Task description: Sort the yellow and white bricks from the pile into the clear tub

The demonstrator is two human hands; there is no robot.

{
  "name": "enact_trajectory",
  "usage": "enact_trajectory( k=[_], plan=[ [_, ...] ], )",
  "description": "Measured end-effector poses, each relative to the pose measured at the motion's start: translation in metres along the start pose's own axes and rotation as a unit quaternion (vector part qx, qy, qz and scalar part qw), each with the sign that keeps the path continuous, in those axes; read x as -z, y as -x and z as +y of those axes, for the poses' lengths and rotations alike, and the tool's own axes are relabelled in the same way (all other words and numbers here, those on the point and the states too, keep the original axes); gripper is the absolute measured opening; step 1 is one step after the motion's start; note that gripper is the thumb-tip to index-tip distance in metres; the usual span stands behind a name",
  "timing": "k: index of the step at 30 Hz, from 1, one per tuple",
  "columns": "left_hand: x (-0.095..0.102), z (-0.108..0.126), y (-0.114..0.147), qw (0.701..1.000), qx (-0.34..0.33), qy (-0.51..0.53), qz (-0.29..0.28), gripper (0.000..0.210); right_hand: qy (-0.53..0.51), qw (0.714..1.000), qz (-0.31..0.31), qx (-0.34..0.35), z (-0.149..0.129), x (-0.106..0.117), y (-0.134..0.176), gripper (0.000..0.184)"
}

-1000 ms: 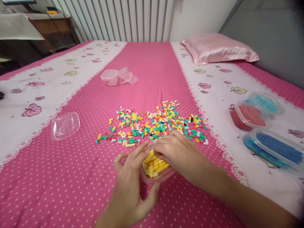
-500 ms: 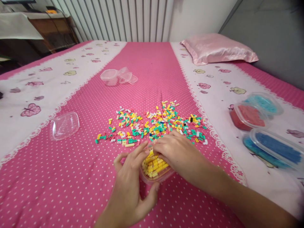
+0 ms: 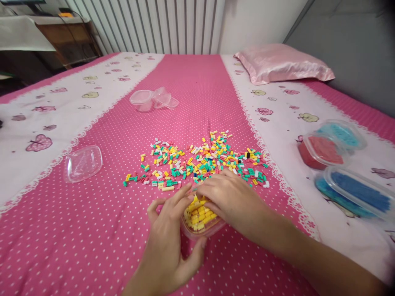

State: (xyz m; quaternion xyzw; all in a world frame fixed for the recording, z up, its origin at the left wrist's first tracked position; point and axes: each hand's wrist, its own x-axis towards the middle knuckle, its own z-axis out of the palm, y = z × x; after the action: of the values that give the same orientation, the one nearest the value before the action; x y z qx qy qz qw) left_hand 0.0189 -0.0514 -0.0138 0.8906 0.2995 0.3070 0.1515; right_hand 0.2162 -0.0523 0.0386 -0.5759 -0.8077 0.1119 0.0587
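Right fingers (image 3: 212, 192) edged leftward over the tub (image 3: 195, 236) of yellow bricks (image 3: 199, 216).

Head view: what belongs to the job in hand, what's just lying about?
In the job, apparently:
left hand; right hand
clear plastic tub of yellow bricks
small loose multicoloured plastic bricks
probably clear plastic lid, clear filled plastic tubs

Lying about, seemingly:
shiny pink fabric pillow
orange object

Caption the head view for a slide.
Left hand and right hand at a tub of yellow bricks, mixed-color bricks scattered beyond on pink bedding.

Yellow blocks (image 3: 200, 214), white-dotted pink sheet (image 3: 101, 238), pale pink pillow (image 3: 284, 63)
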Motion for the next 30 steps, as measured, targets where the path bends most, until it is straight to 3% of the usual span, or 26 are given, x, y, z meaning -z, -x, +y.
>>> enact_trajectory(
  k=[6, 13, 18, 21, 23, 25, 27, 30],
  plan=[
    [-0.001, 0.0, -0.001, 1.0, 0.004, 0.0, -0.005, 0.065, 0.01, 1.0, -0.026, 0.006, 0.0, 0.0, -0.001, 0.008],
    [0.0, -0.001, 0.001, 1.0, 0.004, 0.001, -0.005, 0.064, 0.009, 1.0, -0.016, 0.007, 0.0, -0.003, -0.003, 0.005],
    [0.0, 0.0, 0.001, 1.0, 0.004, -0.001, -0.008, 0.064, -0.001, 1.0, -0.019, -0.004, 0.002, 0.008, 0.002, 0.008],
    [0.0, -0.001, 0.003, 1.0, 0.008, -0.002, -0.006, 0.066, -0.021, 0.997, 0.072, -0.008, 0.022, 0.028, 0.014, 0.004],
    [-0.001, -0.001, 0.004, 1.0, 0.006, -0.002, -0.004, 0.067, -0.01, 0.982, 0.182, -0.046, 0.045, 0.043, 0.023, 0.003],
    [-0.001, -0.002, 0.003, 1.0, 0.002, -0.004, 0.0, 0.066, 0.022, 0.965, 0.241, -0.098, 0.07, 0.055, 0.03, 0.007],
    [-0.002, -0.003, 0.001, 1.0, -0.007, -0.007, 0.009, 0.063, 0.031, 0.965, 0.228, -0.125, 0.092, 0.058, 0.031, 0.012],
    [-0.002, -0.003, -0.003, 0.999, -0.022, -0.016, 0.021, 0.061, 0.016, 0.985, 0.118, -0.128, 0.113, 0.047, 0.023, 0.018]
  ],
)
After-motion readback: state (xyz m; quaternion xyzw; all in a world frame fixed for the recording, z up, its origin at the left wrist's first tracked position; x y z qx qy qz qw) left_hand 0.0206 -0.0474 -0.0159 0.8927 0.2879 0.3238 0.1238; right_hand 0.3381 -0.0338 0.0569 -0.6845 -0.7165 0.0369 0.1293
